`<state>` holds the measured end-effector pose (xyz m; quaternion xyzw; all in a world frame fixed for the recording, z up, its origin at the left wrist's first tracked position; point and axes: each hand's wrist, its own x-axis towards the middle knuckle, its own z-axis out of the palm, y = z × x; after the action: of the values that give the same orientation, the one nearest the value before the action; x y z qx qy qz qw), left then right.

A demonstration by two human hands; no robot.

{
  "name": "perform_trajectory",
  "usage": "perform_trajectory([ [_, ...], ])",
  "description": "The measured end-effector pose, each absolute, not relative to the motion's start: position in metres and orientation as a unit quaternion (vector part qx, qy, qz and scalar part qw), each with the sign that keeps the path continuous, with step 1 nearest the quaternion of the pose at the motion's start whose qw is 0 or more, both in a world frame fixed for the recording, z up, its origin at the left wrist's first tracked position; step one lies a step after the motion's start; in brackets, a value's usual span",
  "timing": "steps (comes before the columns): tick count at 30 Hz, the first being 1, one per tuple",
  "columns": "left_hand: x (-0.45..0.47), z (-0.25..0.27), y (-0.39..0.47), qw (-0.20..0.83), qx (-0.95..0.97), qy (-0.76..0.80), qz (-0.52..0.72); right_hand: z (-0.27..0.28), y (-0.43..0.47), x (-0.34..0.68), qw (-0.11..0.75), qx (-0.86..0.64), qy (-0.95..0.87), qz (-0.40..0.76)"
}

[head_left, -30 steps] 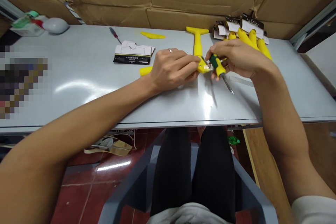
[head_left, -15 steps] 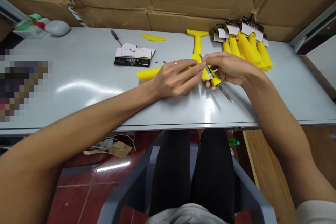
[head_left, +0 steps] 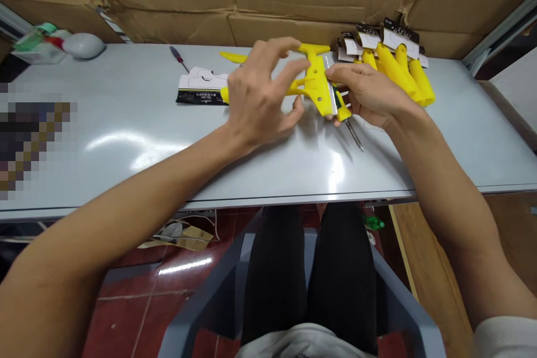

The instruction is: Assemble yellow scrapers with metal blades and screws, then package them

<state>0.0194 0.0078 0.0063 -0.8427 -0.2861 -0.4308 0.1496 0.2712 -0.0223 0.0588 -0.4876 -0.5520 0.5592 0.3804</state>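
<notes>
My left hand [head_left: 262, 95] is raised over the handle of a yellow scraper, its fingers spread and curved, with nothing in them. The scraper's head [head_left: 318, 88] shows a screw and has a thin metal blade [head_left: 331, 92] along its right edge. My right hand [head_left: 373, 89] pinches the blade side between thumb and fingers. The same hand also keeps a yellow-and-green screwdriver [head_left: 344, 112] in its fingers, its shaft pointing down towards me. Behind the scraper head lies a T-shaped yellow part [head_left: 314, 48], partly covered.
Several yellow handles [head_left: 394, 70] with black-and-white cards stand grouped at the back right. Left of my left hand lie a folded card [head_left: 200, 86] and a small screwdriver [head_left: 178, 57]. A curved yellow piece [head_left: 231, 57] lies behind. Cardboard [head_left: 293, 0] walls the back.
My left hand has let go of the scraper head and lifted off to the left, fingers opening. The scraper head has tipped so its face and blade show. Small screws on the table are now hidden.
</notes>
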Motion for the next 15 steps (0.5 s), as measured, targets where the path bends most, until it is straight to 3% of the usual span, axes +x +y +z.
perform_trajectory([
  [7,0.01,0.04,0.004,-0.195,-0.808,-0.402,-0.386,0.06,-0.026,0.275,0.385,-0.44,-0.599,0.548],
  [15,0.012,0.038,0.006,-0.298,-0.795,-0.385,-0.362,0.059,-0.029,0.276,0.31,-0.417,-0.617,0.592],
])
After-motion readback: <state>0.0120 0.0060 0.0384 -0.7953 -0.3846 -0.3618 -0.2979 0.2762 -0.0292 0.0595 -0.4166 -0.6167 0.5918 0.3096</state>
